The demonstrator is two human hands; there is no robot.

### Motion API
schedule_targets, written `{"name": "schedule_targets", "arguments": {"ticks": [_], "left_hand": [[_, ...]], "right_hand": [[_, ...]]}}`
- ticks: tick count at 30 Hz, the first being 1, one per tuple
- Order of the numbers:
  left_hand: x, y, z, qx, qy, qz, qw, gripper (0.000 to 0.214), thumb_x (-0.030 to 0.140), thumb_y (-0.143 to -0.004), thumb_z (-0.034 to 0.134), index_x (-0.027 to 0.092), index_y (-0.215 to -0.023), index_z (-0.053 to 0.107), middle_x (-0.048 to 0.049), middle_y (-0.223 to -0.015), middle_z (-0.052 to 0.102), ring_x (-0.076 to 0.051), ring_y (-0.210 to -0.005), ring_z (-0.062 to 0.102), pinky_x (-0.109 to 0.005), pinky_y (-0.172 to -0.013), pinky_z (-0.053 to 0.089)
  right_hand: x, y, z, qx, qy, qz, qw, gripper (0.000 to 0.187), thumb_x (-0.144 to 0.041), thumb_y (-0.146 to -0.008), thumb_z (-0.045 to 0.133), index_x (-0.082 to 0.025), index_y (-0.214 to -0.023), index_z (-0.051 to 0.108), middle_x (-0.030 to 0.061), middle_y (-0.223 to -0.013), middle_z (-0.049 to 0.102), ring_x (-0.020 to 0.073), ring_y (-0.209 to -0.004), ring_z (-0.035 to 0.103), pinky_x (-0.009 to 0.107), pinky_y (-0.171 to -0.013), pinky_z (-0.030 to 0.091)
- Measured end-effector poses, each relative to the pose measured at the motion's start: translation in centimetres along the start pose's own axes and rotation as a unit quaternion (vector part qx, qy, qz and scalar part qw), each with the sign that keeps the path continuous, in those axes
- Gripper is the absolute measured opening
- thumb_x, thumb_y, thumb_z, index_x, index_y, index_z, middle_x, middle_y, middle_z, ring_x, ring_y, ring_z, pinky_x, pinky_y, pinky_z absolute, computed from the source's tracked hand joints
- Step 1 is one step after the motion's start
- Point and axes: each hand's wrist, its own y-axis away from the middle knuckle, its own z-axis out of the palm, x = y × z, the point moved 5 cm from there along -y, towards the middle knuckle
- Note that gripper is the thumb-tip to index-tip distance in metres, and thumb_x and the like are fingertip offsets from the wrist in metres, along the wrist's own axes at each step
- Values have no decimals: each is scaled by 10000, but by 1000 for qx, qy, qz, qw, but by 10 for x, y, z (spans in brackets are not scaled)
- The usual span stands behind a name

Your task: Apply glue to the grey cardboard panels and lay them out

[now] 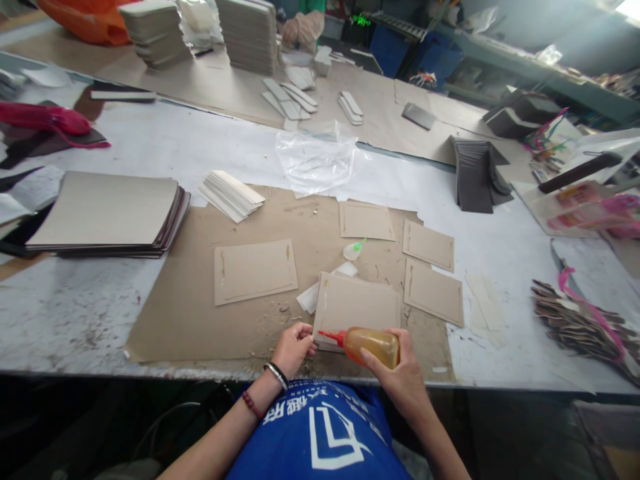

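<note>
Taking the stack of grey-brown cardboard panels (pixel 357 300) before me as the dial, my right hand (pixel 400 373) sits at five o'clock, wrapped around a squeeze bottle (pixel 364 343) of amber liquid. Its red nozzle points to nine o'clock, the tip over the stack's near-left corner; glossy marks show along the top panel's left edge. My left hand (pixel 293 350) is at eight o'clock, fingers bent against that corner; I cannot tell whether they pinch it.

On the brown sheet (pixel 190 300) beneath, one loose panel (pixel 255 272) lies between nine and ten, and three others, at twelve (pixel 367 220), between one and two (pixel 429 245), and three (pixel 433 291), all bearing thin lines near their borders. A small white, green-tipped piece (pixel 351 253) rests at twelve. The bundle of pale strips (pixel 233 195) lies at ten; the clear plastic bag (pixel 317 160), between eleven and twelve.
</note>
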Motion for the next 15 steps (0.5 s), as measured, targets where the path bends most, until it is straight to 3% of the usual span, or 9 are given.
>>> {"name": "schedule_targets", "arguments": {"ticks": [6,15], "left_hand": [[-3,-2,0,2,-2,4,1000,70,123,-590,554,136,-658,561,28,-477,576,-126,-446,561,-225,-435,442],[-4,-5,-1,-4,-17,9,1000,135,221,-531,592,143,-635,556,27,-471,572,-120,-439,543,-223,-424,422]], "right_hand": [[3,3,-2,-12,30,-3,999,465,-467,-663,612,-215,-999,414,33,-890,553,205,-773,580,332,-694,485],[26,19,-29,61,78,13,995,480,-503,-659,606,-227,-1002,416,31,-880,569,202,-749,586,332,-690,480]]}}
